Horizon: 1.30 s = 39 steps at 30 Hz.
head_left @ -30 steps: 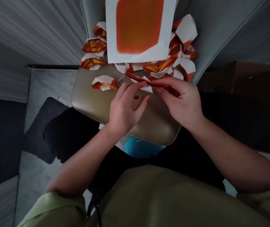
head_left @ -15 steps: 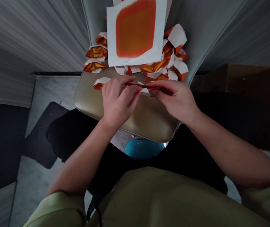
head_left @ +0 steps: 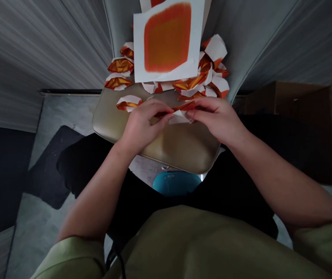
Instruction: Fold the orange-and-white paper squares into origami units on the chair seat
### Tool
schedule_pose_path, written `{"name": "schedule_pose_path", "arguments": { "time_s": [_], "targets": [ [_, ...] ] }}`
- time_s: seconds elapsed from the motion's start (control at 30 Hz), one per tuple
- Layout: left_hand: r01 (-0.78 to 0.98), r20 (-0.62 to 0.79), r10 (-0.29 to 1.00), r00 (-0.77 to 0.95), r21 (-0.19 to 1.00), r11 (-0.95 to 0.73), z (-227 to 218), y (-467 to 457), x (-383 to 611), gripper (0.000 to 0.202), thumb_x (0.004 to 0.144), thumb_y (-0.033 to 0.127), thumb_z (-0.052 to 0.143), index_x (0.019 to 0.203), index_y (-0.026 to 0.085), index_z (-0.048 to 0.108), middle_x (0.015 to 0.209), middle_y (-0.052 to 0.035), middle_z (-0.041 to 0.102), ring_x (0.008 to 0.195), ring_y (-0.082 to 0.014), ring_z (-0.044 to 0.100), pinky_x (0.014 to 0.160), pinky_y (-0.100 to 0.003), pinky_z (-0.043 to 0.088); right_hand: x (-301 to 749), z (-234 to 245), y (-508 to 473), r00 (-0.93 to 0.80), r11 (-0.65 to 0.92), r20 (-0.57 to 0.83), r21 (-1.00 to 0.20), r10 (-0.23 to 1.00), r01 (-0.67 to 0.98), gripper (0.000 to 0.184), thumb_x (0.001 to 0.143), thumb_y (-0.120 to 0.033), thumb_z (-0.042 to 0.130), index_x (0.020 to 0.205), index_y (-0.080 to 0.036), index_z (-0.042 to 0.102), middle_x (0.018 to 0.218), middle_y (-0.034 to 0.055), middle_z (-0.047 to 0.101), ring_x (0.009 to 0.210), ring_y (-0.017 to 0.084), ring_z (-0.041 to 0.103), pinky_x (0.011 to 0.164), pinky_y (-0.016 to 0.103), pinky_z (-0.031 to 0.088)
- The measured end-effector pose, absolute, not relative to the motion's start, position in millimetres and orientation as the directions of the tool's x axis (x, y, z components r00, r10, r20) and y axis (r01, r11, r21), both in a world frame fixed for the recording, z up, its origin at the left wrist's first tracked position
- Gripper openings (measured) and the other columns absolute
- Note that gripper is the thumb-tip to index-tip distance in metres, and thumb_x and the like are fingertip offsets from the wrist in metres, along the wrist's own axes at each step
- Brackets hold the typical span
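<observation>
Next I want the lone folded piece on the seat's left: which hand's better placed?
Left, probably. The left hand is close beside that piece; the right hand is farther across the seat. Both seem to pinch the paper between them, so the left must let go first.

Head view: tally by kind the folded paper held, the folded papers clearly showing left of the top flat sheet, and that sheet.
Held folded paper: 1
Left folded papers: 4
Top flat sheet: 1
Total: 6, excluding the overlapping right pile
</observation>
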<state>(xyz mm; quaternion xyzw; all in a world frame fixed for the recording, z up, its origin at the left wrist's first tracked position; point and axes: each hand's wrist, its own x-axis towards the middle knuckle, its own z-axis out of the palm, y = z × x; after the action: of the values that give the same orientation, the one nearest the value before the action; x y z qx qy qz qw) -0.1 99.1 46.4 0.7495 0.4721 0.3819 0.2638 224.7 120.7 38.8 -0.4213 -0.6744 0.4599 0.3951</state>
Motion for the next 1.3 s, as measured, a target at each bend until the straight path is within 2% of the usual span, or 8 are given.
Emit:
{"name": "schedule_pose_path", "arguments": {
  "time_s": [0.13, 0.23, 0.37, 0.57, 0.73, 0.93, 1.17, 1.3],
  "targets": [
    [0.502, 0.207, 0.967, 0.147, 0.827, -0.253, 50.0, 97.9, 5.3, 0.011, 0.088, 0.030, 0.072, 0.092, 0.022, 0.077, 0.089, -0.0014, 0.074, 0.084, -0.0150, 0.066, 0.078, -0.025, 0.053, 223.5, 34.3, 119.9, -0.335, 0.125, 0.079, -0.985, 0.939, 0.117, 0.019, 0.092, -0.041, 0.071, 0.101, -0.025, 0.078, 0.089, -0.0014, 0.076, 0.081, 0.017, 0.072, 0.071, 0.031, 0.064],
    [0.407, 0.108, 0.993, 0.042, 0.906, -0.116, 49.1, 97.7, 9.6, 0.010, 0.084, 0.026, 0.076, 0.092, 0.021, 0.076, 0.080, 0.0015, 0.071, 0.071, -0.0114, 0.063, 0.067, -0.022, 0.050, 221.3, 33.9, 118.6, -0.330, 0.114, 0.078, -0.989, 0.941, 0.090, 0.022, 0.093, -0.044, 0.070, 0.105, -0.026, 0.077, 0.094, -0.0012, 0.077, 0.084, 0.017, 0.073, 0.070, 0.031, 0.064],
    [0.303, 0.050, 0.998, -0.036, 0.952, -0.036, 48.5, 99.6, 13.3, 0.007, 0.083, 0.018, 0.077, 0.088, 0.020, 0.074, 0.078, 0.0020, 0.070, 0.068, -0.0100, 0.063, 0.065, -0.021, 0.049, 219.3, 34.1, 118.5, -0.314, 0.159, 0.124, -0.983, 0.941, 0.088, 0.031, 0.093, -0.049, 0.070, 0.117, -0.030, 0.073, 0.104, -0.0020, 0.078, 0.095, 0.018, 0.074, 0.077, 0.033, 0.065],
    [0.303, 0.055, 0.993, -0.101, 0.953, -0.022, 49.9, 99.1, 14.7, 0.007, 0.083, 0.022, 0.080, 0.087, 0.019, 0.076, 0.081, 0.0009, 0.072, 0.071, -0.0109, 0.064, 0.067, -0.022, 0.051, 217.7, 32.5, 117.8, -0.350, 0.155, 0.126, -0.986, 0.928, 0.056, 0.051, 0.085, -0.054, 0.078, 0.130, -0.032, 0.066, 0.120, -0.0007, 0.076, 0.107, 0.021, 0.072, 0.085, 0.037, 0.064],
    [0.296, 0.062, 0.994, -0.086, 0.954, -0.034, 50.4, 97.7, 15.3, 0.005, 0.083, 0.023, 0.077, 0.086, 0.020, 0.076, 0.082, 0.0013, 0.074, 0.072, -0.0105, 0.066, 0.065, -0.020, 0.053, 215.3, 36.3, 114.2, -0.327, 0.125, 0.112, -0.992, 0.938, 0.018, 0.046, 0.088, -0.053, 0.075, 0.126, -0.029, 0.068, 0.119, 0.0005, 0.075, 0.105, 0.021, 0.072, 0.084, 0.037, 0.064],
    [0.257, 0.012, 1.000, -0.001, 0.966, -0.011, 52.6, 96.9, 18.5, 0.007, 0.083, 0.020, 0.078, 0.088, 0.020, 0.072, 0.081, 0.0017, 0.074, 0.073, -0.0112, 0.069, 0.065, -0.020, 0.054, 214.0, 39.7, 112.5, -0.307, 0.133, 0.108, -0.989, 0.946, 0.061, 0.037, 0.092, -0.049, 0.072, 0.121, -0.027, 0.070, 0.111, 0.0015, 0.075, 0.106, 0.023, 0.070, 0.086, 0.038, 0.063],
    [0.197, -0.032, 0.999, 0.005, 0.980, 0.030, 51.2, 94.3, 21.5, 0.013, 0.082, 0.021, 0.080, 0.083, 0.020, 0.067, 0.073, 0.0029, 0.070, 0.065, -0.0107, 0.067, 0.059, -0.020, 0.053, 211.5, 39.9, 112.4, -0.291, 0.126, 0.094, -0.988, 0.952, 0.094, 0.033, 0.092, -0.049, 0.071, 0.114, -0.025, 0.072, 0.100, 0.0015, 0.075, 0.094, 0.021, 0.072, 0.077, 0.035, 0.062],
    [0.119, -0.056, 0.998, 0.006, 0.991, 0.055, 47.2, 95.0, 20.4, 0.017, 0.081, 0.018, 0.081, 0.092, 0.021, 0.068, 0.077, 0.0028, 0.072, 0.068, -0.0117, 0.071, 0.061, -0.021, 0.056, 211.2, 39.2, 112.3, -0.291, 0.125, 0.093, -0.988, 0.952, 0.093, 0.032, 0.092, -0.048, 0.071, 0.114, -0.025, 0.072, 0.099, 0.0012, 0.075, 0.093, 0.020, 0.072, 0.075, 0.034, 0.063]
  ]
}}
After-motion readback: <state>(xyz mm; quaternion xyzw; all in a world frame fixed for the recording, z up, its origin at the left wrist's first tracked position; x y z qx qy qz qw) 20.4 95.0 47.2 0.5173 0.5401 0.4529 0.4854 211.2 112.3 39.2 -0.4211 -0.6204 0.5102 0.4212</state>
